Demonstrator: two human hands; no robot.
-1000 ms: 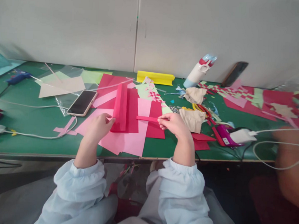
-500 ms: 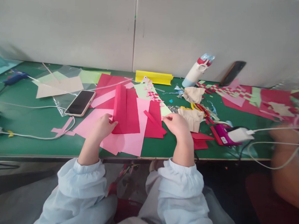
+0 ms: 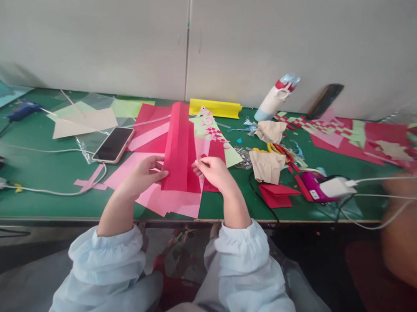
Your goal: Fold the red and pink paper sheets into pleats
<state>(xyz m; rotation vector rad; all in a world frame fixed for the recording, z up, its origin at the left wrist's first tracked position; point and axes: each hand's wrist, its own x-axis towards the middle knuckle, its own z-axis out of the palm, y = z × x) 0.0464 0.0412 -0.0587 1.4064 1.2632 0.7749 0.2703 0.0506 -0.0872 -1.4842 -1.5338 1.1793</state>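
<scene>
Green bench (image 3: 59, 206) ran beneath a pale wall (image 3: 96, 38), with folded red paper (image 3: 177, 145) over pink sheets (image 3: 185, 203) near its front edge. The left hand (image 3: 142, 176) pinched the paper's left side between closed fingers. The right hand (image 3: 216, 172) held its fingers nearly together at the right side, any grip unclear. Yellow folded paper (image 3: 215, 108) stood behind the red paper, a phone (image 3: 113, 144) lay left, and bare green surface showed to its front left and front right.
</scene>
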